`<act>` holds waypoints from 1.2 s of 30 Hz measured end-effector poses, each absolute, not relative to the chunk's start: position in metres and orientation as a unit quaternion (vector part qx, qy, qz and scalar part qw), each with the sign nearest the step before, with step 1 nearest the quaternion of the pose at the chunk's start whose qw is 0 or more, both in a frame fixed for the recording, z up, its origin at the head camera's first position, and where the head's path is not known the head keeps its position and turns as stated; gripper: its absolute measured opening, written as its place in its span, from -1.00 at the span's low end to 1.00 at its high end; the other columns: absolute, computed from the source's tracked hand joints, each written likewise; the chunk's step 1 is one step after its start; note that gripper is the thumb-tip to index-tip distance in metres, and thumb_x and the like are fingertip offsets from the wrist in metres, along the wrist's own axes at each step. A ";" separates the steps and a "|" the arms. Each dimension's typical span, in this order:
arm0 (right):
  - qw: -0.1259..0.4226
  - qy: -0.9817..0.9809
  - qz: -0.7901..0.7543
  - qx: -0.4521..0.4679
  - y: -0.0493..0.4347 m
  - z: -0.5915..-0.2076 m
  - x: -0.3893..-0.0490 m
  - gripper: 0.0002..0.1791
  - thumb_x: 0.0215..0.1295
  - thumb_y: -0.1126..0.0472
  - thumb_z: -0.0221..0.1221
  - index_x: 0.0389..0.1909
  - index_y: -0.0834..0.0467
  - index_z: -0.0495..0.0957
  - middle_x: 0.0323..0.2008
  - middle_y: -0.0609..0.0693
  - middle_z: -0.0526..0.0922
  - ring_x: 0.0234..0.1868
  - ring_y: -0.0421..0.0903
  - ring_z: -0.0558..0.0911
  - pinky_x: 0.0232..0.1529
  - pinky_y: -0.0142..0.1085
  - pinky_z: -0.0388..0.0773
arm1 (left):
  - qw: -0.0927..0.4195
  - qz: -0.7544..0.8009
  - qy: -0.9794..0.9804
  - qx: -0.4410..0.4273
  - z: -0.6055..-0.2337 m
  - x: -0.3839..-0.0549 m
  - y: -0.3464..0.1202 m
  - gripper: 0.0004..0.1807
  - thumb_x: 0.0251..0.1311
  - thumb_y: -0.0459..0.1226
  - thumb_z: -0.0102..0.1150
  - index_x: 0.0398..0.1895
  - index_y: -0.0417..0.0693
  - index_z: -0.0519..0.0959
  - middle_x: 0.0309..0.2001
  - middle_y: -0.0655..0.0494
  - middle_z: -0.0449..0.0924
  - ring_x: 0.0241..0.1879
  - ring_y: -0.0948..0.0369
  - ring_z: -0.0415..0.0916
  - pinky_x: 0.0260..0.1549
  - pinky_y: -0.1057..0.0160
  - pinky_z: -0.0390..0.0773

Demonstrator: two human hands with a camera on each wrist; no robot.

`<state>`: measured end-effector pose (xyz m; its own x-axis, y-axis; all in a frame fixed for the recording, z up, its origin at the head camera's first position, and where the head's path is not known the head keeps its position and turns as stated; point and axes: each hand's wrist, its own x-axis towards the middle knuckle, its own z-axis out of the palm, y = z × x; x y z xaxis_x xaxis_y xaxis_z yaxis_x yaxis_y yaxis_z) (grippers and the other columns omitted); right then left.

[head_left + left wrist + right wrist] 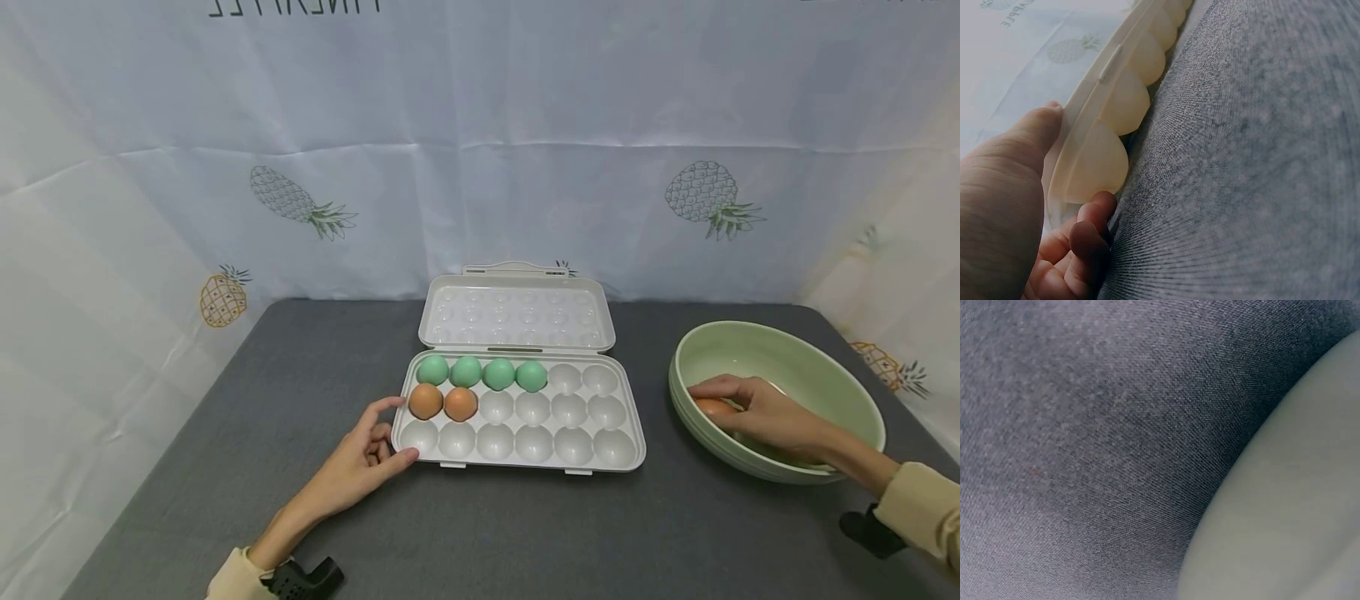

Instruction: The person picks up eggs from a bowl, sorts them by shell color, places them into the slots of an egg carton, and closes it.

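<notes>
A white plastic egg tray point(534, 444) lies with its lid point(517, 333) folded back. Several green eggs point(498, 374) sit in its back row, from the left end. Two brown eggs point(461, 404) fill the left end of the middle row; the front row's cups hold nothing. My left hand point(356, 462) grips the tray's front left corner, its thumb point(1038, 128) at the rim and fingers curled beside the cups. Inside the pale green bowl point(832, 383), my right hand point(780, 421) holds a brown egg point(714, 407), partly covered by the fingers. The right wrist view shows only the bowl's outside and cloth.
Dark grey cloth point(300, 375) covers the table. The bowl stands near the right edge, apart from the tray. A white curtain point(517, 200) printed with pineapples hangs behind the table and along both sides. The bowl's near inside is hidden by my right arm.
</notes>
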<state>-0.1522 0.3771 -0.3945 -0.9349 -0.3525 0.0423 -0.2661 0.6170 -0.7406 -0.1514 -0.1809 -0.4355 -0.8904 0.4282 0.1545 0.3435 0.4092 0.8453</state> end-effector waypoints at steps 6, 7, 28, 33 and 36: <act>0.064 0.897 -0.410 -0.153 0.375 -0.390 -0.151 -0.62 0.46 0.28 0.21 0.21 0.36 0.58 -0.02 -0.54 0.64 0.00 -0.60 0.54 -0.18 -0.51 0.58 | 0.045 0.494 0.838 0.228 -0.435 -0.151 -0.181 -0.27 0.34 -0.24 0.33 0.47 -0.02 0.17 -0.49 0.23 0.43 -0.60 0.47 0.28 -0.59 0.40 0.38; 0.065 0.896 -0.413 -0.152 0.374 -0.390 -0.151 -0.63 0.47 0.27 0.20 0.21 0.34 0.59 -0.01 -0.50 0.66 0.00 -0.58 0.56 -0.17 -0.50 0.59 | 0.046 0.495 0.837 0.229 -0.435 -0.151 -0.181 -0.27 0.34 -0.24 0.33 0.47 -0.02 0.17 -0.49 0.22 0.43 -0.60 0.47 0.28 -0.59 0.40 0.38; 0.004 0.902 -0.421 -0.099 0.362 -0.360 -0.157 -0.56 0.48 0.16 0.22 0.30 0.21 0.55 -0.02 -0.49 0.68 0.03 -0.65 0.55 -0.05 -0.62 0.49 | 0.047 0.493 0.837 0.233 -0.435 -0.151 -0.181 -0.26 0.35 -0.23 0.32 0.49 0.01 0.16 -0.49 0.21 0.42 -0.60 0.47 0.28 -0.59 0.39 0.39; -0.007 0.893 -0.437 -0.105 0.358 -0.356 -0.158 -0.59 0.47 0.20 0.23 0.27 0.19 0.58 -0.02 -0.42 0.72 0.06 -0.61 0.57 -0.02 -0.61 0.49 | 0.046 0.492 0.838 0.233 -0.435 -0.151 -0.181 -0.27 0.35 -0.22 0.32 0.48 0.01 0.16 -0.50 0.21 0.42 -0.60 0.47 0.28 -0.59 0.39 0.39; -0.023 0.891 -0.439 -0.110 0.356 -0.355 -0.158 -0.60 0.46 0.22 0.23 0.26 0.21 0.58 -0.03 -0.44 0.71 0.10 -0.66 0.50 -0.01 -0.65 0.44 | 0.047 0.493 0.837 0.232 -0.435 -0.151 -0.181 -0.27 0.35 -0.23 0.32 0.48 0.01 0.17 -0.49 0.21 0.42 -0.60 0.47 0.28 -0.59 0.39 0.39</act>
<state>-0.1580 0.3563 -0.3553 -0.9747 -0.1763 0.1375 -0.2165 0.5905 -0.7775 -0.1508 -0.1813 -0.4352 -0.8881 0.4343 0.1507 0.3424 0.4061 0.8473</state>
